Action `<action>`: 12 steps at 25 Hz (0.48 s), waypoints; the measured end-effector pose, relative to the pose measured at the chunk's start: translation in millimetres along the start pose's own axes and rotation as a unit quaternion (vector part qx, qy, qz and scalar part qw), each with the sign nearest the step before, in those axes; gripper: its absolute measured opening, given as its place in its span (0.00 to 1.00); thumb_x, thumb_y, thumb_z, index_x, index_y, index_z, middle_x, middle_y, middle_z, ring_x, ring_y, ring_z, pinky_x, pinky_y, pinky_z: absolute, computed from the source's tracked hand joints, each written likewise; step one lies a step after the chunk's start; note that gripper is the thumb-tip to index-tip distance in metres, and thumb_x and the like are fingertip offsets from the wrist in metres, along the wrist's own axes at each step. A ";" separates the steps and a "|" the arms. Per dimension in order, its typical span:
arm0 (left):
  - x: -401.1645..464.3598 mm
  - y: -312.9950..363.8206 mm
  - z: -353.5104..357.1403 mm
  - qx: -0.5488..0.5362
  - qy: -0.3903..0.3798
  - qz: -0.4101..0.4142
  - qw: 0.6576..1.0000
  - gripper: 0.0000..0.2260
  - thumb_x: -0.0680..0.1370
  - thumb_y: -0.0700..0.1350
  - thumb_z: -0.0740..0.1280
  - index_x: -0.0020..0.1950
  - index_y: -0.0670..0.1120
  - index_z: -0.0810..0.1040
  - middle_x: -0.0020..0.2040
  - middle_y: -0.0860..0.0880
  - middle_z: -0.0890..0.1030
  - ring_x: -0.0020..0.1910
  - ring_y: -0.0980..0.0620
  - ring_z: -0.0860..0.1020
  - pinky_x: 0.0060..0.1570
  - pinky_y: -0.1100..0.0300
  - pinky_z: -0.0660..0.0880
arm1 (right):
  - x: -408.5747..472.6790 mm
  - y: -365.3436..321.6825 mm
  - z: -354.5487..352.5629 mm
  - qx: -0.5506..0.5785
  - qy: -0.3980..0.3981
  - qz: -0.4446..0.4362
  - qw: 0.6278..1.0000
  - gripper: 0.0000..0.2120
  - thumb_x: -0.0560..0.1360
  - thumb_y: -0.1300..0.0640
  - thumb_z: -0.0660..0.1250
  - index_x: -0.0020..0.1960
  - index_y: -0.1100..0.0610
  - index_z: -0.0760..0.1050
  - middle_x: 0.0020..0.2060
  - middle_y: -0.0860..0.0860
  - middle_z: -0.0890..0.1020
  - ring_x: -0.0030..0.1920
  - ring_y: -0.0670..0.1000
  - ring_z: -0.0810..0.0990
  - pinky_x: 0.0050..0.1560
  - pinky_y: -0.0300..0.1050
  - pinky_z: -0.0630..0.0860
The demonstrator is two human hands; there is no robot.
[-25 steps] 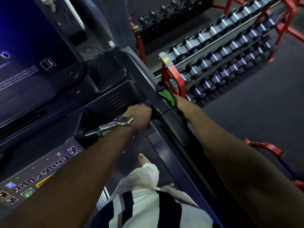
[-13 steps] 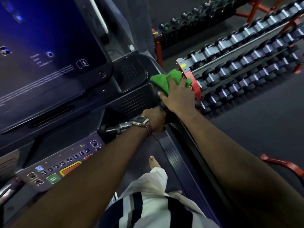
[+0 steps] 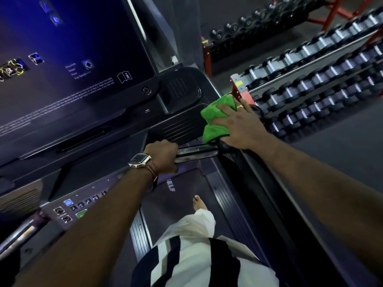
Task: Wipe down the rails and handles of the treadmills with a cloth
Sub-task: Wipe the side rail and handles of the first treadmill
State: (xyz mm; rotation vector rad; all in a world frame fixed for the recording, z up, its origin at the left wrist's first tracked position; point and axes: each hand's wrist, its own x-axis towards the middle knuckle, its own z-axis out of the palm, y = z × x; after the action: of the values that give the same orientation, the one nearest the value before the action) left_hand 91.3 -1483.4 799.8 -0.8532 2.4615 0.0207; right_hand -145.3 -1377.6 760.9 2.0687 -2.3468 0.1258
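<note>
I stand on a dark treadmill, and its right side rail runs from the console toward me. A green cloth is bunched on the front end of that rail, beside the console corner. My right hand lies on top of the cloth with fingers spread, pressing it onto the rail. My left hand, with a watch on the wrist, grips the short horizontal handle just left of the cloth. The handle's metal section shows between the two hands.
The console screen fills the upper left, and a button panel sits below it. A red dumbbell rack stands close on the right. Beneath me lies the treadmill belt with my bare foot on it.
My right hand brought the green cloth up from the outer side of the rail onto its top front end. My left hand kept its hold on the handle.
</note>
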 end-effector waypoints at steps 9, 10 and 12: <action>-0.9 2.2 7.0 0.001 0.037 0.014 0.999 0.15 0.70 0.52 0.70 0.53 0.47 0.76 0.53 0.43 0.80 0.51 0.40 0.79 0.40 0.54 0.69 | 40.8 -16.2 6.7 0.002 0.002 -0.077 0.997 0.33 0.64 0.50 0.71 0.69 0.42 0.70 0.70 0.55 0.68 0.65 0.65 0.71 0.71 0.62 0.65; -0.9 2.0 7.2 -0.002 0.038 0.016 0.999 0.15 0.71 0.52 0.70 0.54 0.47 0.76 0.53 0.44 0.80 0.50 0.40 0.79 0.40 0.54 0.69 | 34.1 -1.6 6.3 0.028 -0.011 -0.067 0.997 0.33 0.65 0.52 0.71 0.69 0.42 0.70 0.71 0.55 0.67 0.66 0.65 0.70 0.70 0.61 0.67; -0.6 2.4 7.7 -0.002 0.034 0.018 0.999 0.15 0.72 0.53 0.69 0.54 0.47 0.76 0.52 0.44 0.80 0.50 0.41 0.79 0.40 0.55 0.69 | 37.9 9.0 6.9 0.086 0.009 0.066 0.994 0.33 0.69 0.52 0.72 0.73 0.43 0.66 0.73 0.59 0.62 0.67 0.68 0.69 0.67 0.61 0.70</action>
State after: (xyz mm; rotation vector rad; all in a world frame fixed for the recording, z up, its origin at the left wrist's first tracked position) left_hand 94.0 -1479.7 793.2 -0.8234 2.5415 0.0095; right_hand -158.7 -1414.5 755.8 1.9684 -2.5439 0.3577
